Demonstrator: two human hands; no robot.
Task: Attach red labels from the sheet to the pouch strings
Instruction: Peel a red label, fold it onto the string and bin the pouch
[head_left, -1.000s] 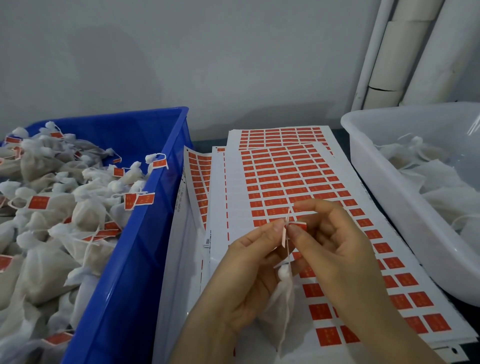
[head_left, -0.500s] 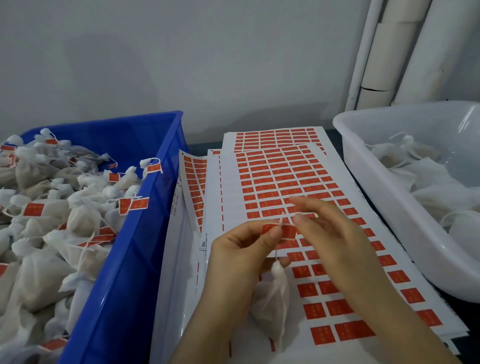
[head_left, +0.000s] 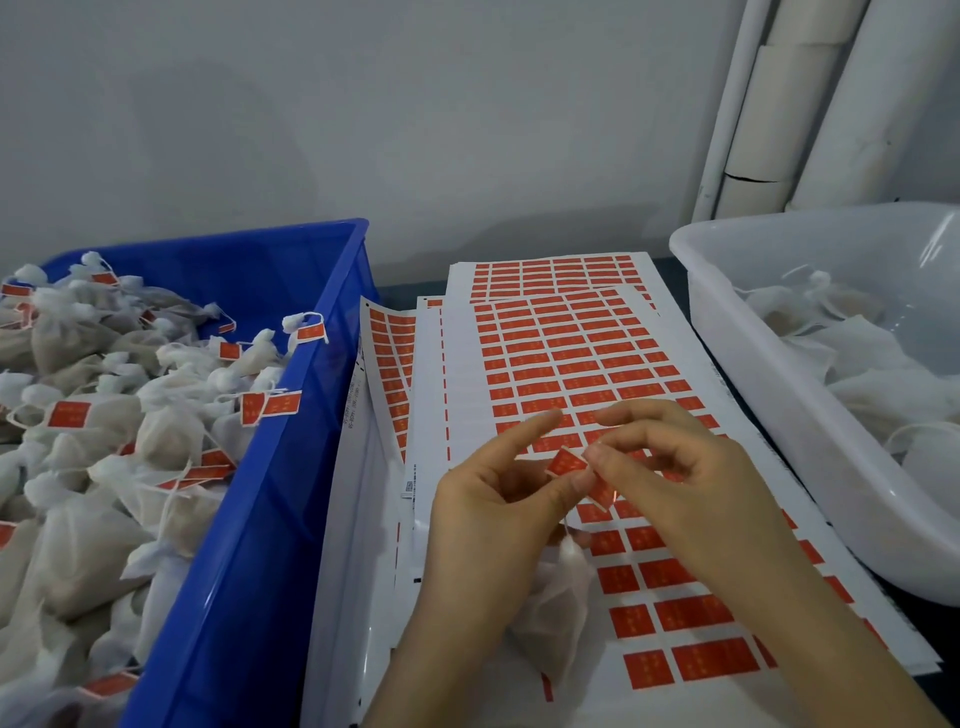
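Over the sheet (head_left: 458, 364) | left hand (head_left: 493, 514), right hand (head_left: 691, 488) pinch label (head_left: 567, 461), now face-up | pouch (head_left: 550, 623) dangles

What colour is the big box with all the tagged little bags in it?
Bright blue; the crate shows best in the head view, on the left.

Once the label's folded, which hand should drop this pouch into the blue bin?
Left: the left hand holds the red label, the pouch hangs under it, and the blue bin lies on its side.
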